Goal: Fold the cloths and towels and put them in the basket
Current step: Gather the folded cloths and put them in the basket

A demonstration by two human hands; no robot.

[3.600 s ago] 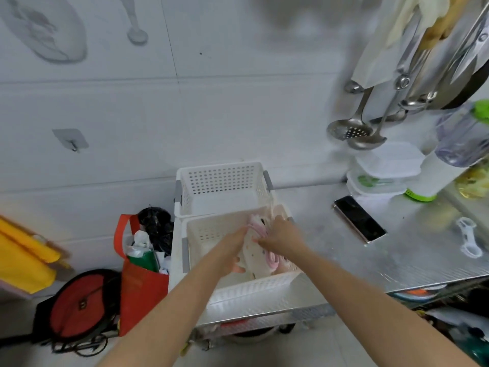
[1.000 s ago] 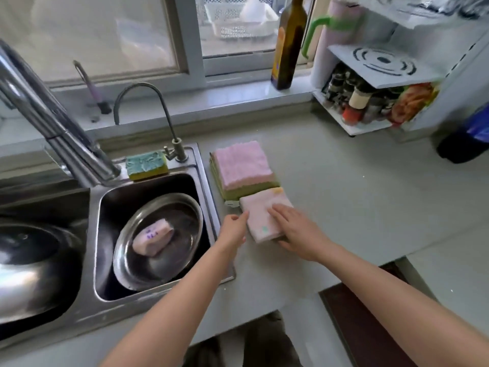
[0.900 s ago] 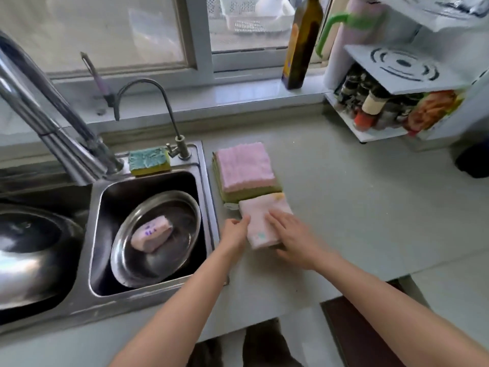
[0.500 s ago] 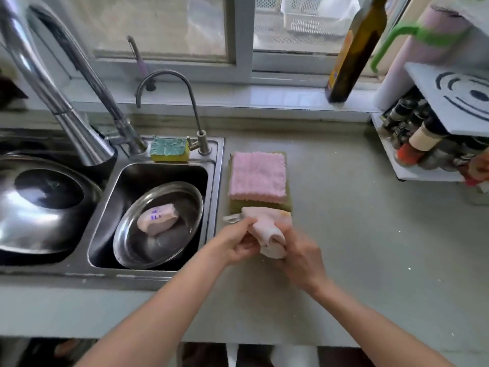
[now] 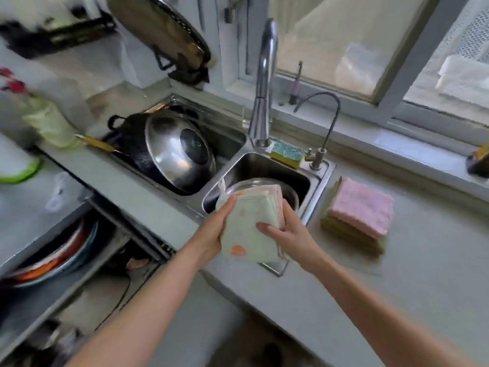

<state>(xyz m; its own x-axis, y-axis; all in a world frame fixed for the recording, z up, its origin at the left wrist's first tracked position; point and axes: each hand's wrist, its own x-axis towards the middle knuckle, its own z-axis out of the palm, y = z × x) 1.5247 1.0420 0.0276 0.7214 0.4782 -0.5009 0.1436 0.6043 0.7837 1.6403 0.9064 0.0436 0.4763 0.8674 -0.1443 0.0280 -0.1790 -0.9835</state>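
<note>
Folded cloth (image 5: 251, 229): centre of frame, lifted off the surface (image 5: 397, 274), above the sink's (image 5: 321, 181) near edge; long axis runs lower-centre to upper-right. Left hand (image 5: 217, 231) clamps its left edge, right hand (image 5: 288, 231) its right edge, thumb on top. Towel stack (image 5: 361, 207): right, on the surface. Basket: not in view. Half a second earlier the cloth sat bunched against that stack.

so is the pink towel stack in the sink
No, the pink towel stack sits on the counter, to the right of the sink.
</note>
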